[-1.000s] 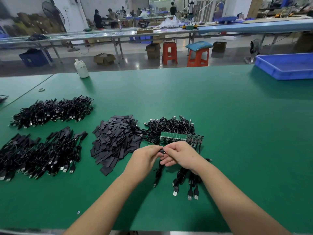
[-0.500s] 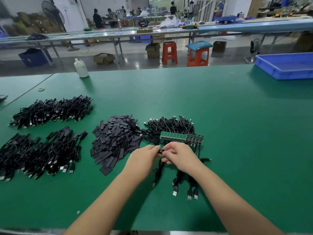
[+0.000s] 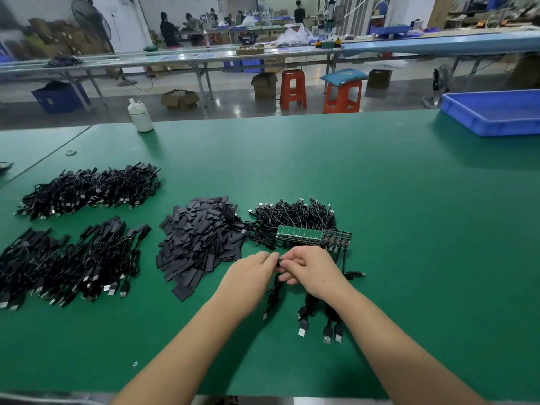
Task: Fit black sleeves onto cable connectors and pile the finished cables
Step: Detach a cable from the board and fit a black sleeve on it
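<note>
My left hand [image 3: 250,271] and my right hand [image 3: 312,267] meet fingertip to fingertip over the green table and pinch one small black piece [image 3: 279,263] between them; whether it is sleeve or connector is hidden by the fingers. A black cable [image 3: 273,293] hangs down from that spot. A heap of flat black sleeves [image 3: 198,241] lies just left of my hands. Behind them sits a tangle of black cables [image 3: 292,217] and a strip of green circuit boards [image 3: 298,233]. Several cables with USB plugs [image 3: 327,331] lie under my right wrist.
Two large piles of black cables [image 3: 87,190] [image 3: 64,264] lie at the left. A white bottle [image 3: 140,115] stands at the far edge and a blue tray [image 3: 493,112] at the far right. Workbenches, red stools and people are beyond the table.
Both hands have stayed together at the same spot, with only small finger shifts on the piece between them. The piles have not moved.
</note>
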`<act>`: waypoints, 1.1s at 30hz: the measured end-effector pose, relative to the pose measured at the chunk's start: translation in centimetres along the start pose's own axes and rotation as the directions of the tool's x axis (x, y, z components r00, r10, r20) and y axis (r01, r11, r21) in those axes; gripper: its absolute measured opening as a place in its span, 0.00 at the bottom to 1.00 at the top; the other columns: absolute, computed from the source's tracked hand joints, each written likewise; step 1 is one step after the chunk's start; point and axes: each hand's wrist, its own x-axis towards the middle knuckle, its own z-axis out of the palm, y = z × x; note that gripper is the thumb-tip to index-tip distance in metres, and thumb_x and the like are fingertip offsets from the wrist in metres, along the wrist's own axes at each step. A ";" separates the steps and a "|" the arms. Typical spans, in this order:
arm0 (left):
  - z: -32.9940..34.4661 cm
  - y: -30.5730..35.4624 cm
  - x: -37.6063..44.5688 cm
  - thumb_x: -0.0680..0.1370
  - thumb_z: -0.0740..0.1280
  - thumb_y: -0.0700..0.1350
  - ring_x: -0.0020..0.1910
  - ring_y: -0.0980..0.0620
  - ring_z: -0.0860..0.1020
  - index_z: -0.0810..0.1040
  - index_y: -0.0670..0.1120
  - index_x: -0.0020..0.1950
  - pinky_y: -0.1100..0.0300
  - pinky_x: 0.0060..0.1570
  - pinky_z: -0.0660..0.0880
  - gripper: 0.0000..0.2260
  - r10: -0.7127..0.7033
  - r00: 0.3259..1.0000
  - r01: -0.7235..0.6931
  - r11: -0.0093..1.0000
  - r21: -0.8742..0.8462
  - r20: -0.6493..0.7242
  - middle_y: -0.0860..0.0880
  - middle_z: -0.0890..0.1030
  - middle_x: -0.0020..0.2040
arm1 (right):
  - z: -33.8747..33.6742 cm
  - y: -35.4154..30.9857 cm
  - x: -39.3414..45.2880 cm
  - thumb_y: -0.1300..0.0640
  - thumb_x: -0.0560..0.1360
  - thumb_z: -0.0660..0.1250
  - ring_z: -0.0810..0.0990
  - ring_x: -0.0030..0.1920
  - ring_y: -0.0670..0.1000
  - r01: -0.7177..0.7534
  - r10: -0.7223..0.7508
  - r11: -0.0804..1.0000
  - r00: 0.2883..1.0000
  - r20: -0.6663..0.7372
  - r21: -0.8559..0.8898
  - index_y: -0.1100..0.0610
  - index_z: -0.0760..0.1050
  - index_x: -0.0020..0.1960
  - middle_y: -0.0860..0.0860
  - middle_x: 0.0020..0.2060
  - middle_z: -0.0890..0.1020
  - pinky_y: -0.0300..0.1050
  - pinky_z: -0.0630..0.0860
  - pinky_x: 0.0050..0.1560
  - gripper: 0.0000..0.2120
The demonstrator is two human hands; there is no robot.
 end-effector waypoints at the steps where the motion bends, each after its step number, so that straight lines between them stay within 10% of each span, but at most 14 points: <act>1: 0.0 0.0 0.0 0.76 0.62 0.37 0.55 0.46 0.77 0.67 0.46 0.72 0.54 0.50 0.74 0.23 0.007 1.000 -0.007 1.000 0.004 0.000 0.49 0.76 0.60 | 0.0 0.0 0.0 0.61 0.80 0.66 0.86 0.40 0.46 -0.004 0.004 1.000 1.000 0.001 0.000 0.52 0.80 0.45 0.50 0.39 0.87 0.47 0.84 0.47 0.07; 5: 0.2 -0.1 -0.2 0.76 0.68 0.36 0.55 0.46 0.79 0.71 0.44 0.72 0.55 0.51 0.76 0.24 0.013 0.981 -0.052 0.978 -0.202 -0.192 0.47 0.77 0.63 | -0.1 -0.3 -0.1 0.60 0.80 0.66 0.87 0.40 0.48 -0.045 0.045 0.998 0.999 0.005 0.034 0.54 0.78 0.49 0.51 0.39 0.87 0.49 0.84 0.47 0.03; 7: 0.1 0.3 -0.1 0.78 0.69 0.39 0.54 0.54 0.79 0.68 0.47 0.74 0.64 0.54 0.75 0.25 -0.217 0.942 0.055 0.853 -0.519 -0.257 0.52 0.75 0.65 | -0.6 -0.6 -0.2 0.61 0.80 0.65 0.87 0.41 0.52 -0.061 0.061 0.978 0.998 0.003 0.200 0.57 0.76 0.54 0.54 0.42 0.87 0.47 0.84 0.45 0.03; 9: -0.5 1.0 0.0 0.79 0.68 0.45 0.53 0.61 0.79 0.67 0.52 0.74 0.70 0.54 0.74 0.24 -0.428 0.902 0.199 0.527 -0.827 -0.056 0.58 0.75 0.65 | -1.0 -1.2 -0.1 0.63 0.81 0.63 0.86 0.41 0.54 -0.069 0.079 0.872 0.997 0.000 0.485 0.60 0.74 0.58 0.55 0.43 0.87 0.45 0.83 0.41 0.06; 12: -1.0 2.4 -0.3 0.80 0.64 0.52 0.57 0.54 0.81 0.78 0.50 0.63 0.61 0.59 0.77 0.13 -0.285 0.911 0.331 0.078 -0.941 0.296 0.51 0.83 0.57 | -1.2 -2.1 0.6 0.65 0.82 0.60 0.84 0.37 0.52 -0.040 0.083 0.548 0.997 -0.006 0.836 0.62 0.72 0.55 0.56 0.40 0.85 0.43 0.81 0.38 0.04; 16: -0.9 3.8 -1.1 0.80 0.66 0.45 0.44 0.52 0.79 0.81 0.45 0.55 0.56 0.50 0.75 0.07 -0.186 0.927 0.337 0.036 -0.941 0.325 0.48 0.85 0.47 | -0.8 -2.8 1.7 0.66 0.82 0.58 0.84 0.37 0.51 0.017 0.091 0.190 0.995 -0.035 0.982 0.63 0.69 0.58 0.56 0.39 0.85 0.44 0.81 0.37 0.05; 19: -1.1 3.6 -1.4 0.80 0.67 0.40 0.39 0.49 0.79 0.80 0.42 0.50 0.56 0.43 0.76 0.04 -0.195 0.925 0.342 0.059 -0.938 0.325 0.45 0.83 0.41 | -0.4 -3.0 1.9 0.65 0.82 0.60 0.86 0.43 0.53 0.025 0.085 0.208 0.995 -0.044 0.978 0.64 0.70 0.60 0.58 0.44 0.85 0.45 0.82 0.43 0.07; 21: -1.7 2.5 -1.6 0.80 0.67 0.39 0.36 0.50 0.81 0.81 0.43 0.49 0.58 0.41 0.78 0.04 -0.257 0.915 0.342 0.086 -0.936 0.310 0.47 0.83 0.39 | -0.5 -3.0 1.8 0.60 0.82 0.62 0.86 0.49 0.52 0.040 0.082 0.541 0.992 -0.100 0.840 0.60 0.72 0.58 0.57 0.49 0.86 0.46 0.82 0.49 0.06; 24: -2.7 -1.7 -2.2 0.79 0.69 0.43 0.40 0.52 0.83 0.84 0.51 0.49 0.58 0.44 0.79 0.05 -0.463 0.860 0.386 0.320 -0.865 0.213 0.52 0.85 0.41 | -1.9 -2.0 1.4 0.52 0.81 0.64 0.81 0.53 0.43 0.086 -0.071 0.996 0.945 -0.320 0.033 0.50 0.76 0.58 0.44 0.52 0.83 0.43 0.77 0.58 0.07; 27: -3.5 -8.5 -3.6 0.78 0.70 0.47 0.43 0.53 0.82 0.85 0.51 0.53 0.57 0.47 0.78 0.06 -0.674 0.738 0.542 0.557 -0.629 0.040 0.54 0.85 0.45 | -4.3 -0.6 1.1 0.54 0.81 0.63 0.75 0.61 0.50 0.036 -0.293 0.831 0.876 -0.382 -0.555 0.50 0.77 0.63 0.46 0.57 0.81 0.50 0.69 0.64 0.12; 33: -2.8 -21.9 -7.6 0.80 0.66 0.47 0.36 0.46 0.78 0.82 0.44 0.60 0.56 0.34 0.75 0.12 -0.837 0.538 0.820 0.547 -0.169 -0.099 0.42 0.83 0.49 | -6.6 0.8 1.2 0.52 0.82 0.61 0.70 0.68 0.54 -0.140 -0.151 0.675 0.935 -0.322 -0.724 0.49 0.69 0.73 0.48 0.65 0.78 0.55 0.65 0.68 0.20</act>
